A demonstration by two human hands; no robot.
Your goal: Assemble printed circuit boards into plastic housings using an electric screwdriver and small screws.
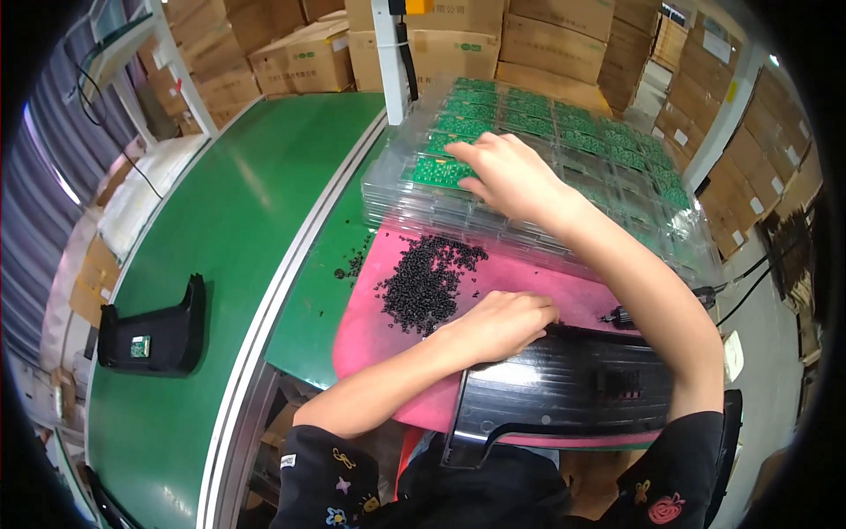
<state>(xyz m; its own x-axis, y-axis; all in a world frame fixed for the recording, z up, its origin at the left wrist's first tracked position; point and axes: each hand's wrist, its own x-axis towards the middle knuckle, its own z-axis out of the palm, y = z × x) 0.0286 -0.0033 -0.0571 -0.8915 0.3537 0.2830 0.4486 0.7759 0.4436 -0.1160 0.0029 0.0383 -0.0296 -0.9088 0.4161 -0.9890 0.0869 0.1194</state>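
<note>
My right hand [507, 172] reaches over the clear plastic trays at the back, thumb and index finger apart. Their tips are at the right end of a green circuit board [438, 173] in the near left corner. Whether they bear on the board is hard to tell. My left hand [504, 324] is closed at the upper edge of a long, curved black plastic housing [538, 388], its fingers bent together. The housing lies in front of me on a pink mat [361, 339]. Left of that hand, a heap of small black screws [423, 286] is spread on the mat.
Stacked clear trays [388, 198] hold several rows of circuit boards. On the green conveyor [220, 238] to the left lies another black housing [181, 339] with a small board in it. A screwdriver-like black tool [621, 315] lies right of my left hand. Cardboard boxes [423, 57] stand behind.
</note>
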